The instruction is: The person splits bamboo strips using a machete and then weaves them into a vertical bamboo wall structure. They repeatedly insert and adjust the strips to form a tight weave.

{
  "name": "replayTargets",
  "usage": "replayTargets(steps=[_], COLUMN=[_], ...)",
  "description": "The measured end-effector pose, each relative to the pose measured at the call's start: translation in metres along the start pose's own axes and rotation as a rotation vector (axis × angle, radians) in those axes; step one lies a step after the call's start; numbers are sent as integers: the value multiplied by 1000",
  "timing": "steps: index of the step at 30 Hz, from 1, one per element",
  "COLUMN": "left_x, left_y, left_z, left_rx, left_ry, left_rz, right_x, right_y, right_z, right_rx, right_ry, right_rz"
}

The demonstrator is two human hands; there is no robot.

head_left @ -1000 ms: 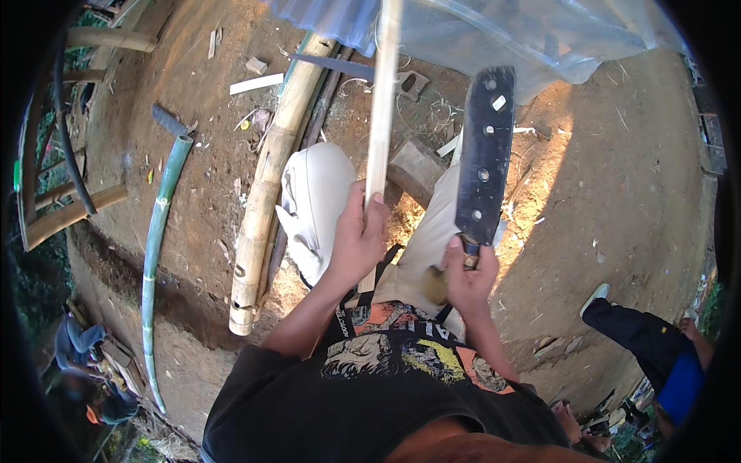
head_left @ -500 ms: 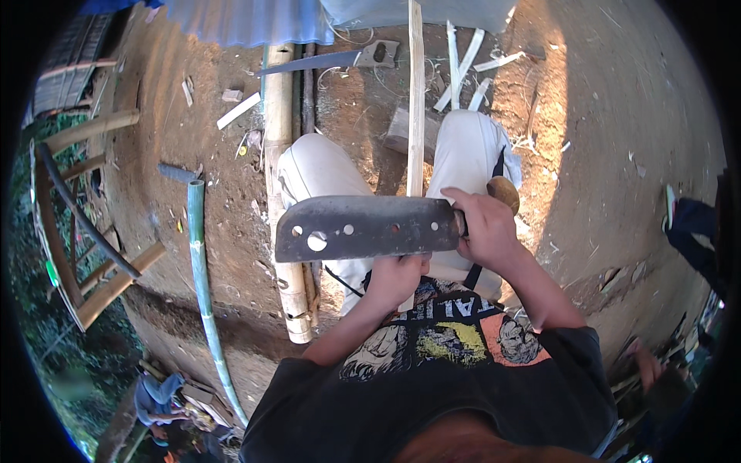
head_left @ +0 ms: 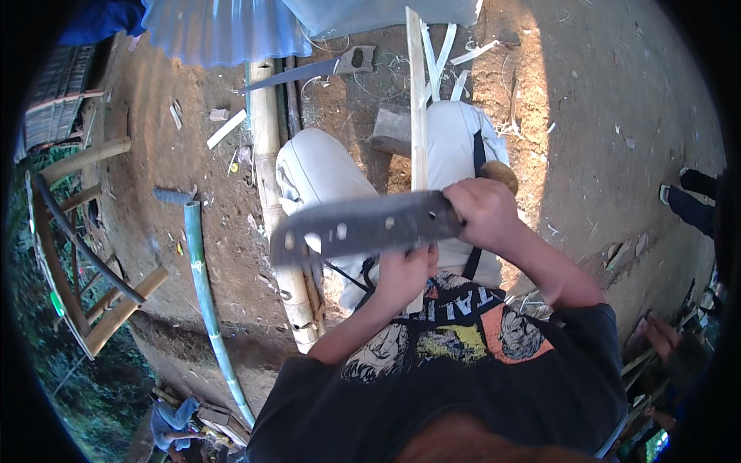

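Note:
My right hand (head_left: 486, 210) is closed round the grip end of a broad dark machete (head_left: 363, 225) with several holes in its blade. A rounded wooden knob (head_left: 500, 176) shows just beyond that hand. The blade lies crosswise above my lap, its left end lower and blurred. Under it runs a long pale wooden strip (head_left: 417, 100), pointing away from me between my knees. My left hand (head_left: 405, 270) is closed on the strip's near part, just below the blade, and the strip's near end (head_left: 415, 303) pokes out against my shirt. The blade hides the strip where they cross.
Beyond my knees lie a handsaw (head_left: 309, 73), a wood block (head_left: 392, 130) and pale split strips (head_left: 440, 58). A bamboo pole (head_left: 266, 139) runs past my left leg. Farther left are a green bamboo pole (head_left: 202, 285) and a dark blade (head_left: 171, 196). Other people are at the edges.
The machete has tilted, its left end dropping and its grip end rising slightly. My left hand stays on the strip. The whole view has shifted a little.

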State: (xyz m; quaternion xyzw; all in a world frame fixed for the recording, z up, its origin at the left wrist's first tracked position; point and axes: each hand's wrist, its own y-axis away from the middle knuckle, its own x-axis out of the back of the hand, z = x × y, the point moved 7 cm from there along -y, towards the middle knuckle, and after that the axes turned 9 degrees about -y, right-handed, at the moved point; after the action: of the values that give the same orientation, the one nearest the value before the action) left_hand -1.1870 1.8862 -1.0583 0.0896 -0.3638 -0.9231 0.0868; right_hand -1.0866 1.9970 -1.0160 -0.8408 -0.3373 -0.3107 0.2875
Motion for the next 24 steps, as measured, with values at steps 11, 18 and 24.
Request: replayTargets(steps=[11,18,24], left_x=[7,8,18], left_y=[26,14,51], left_z=[-8,17,8], left_rx=[-70,-76,-55], left_ry=[-65,-58,-81], left_rz=[-19,-8,-85], right_x=[2,6,26], right_y=[3,-18,-36], right_z=[-16,34,97], right_rx=[47,-176,-425], right_ry=[-32,157,279], right_rz=[21,5,-45])
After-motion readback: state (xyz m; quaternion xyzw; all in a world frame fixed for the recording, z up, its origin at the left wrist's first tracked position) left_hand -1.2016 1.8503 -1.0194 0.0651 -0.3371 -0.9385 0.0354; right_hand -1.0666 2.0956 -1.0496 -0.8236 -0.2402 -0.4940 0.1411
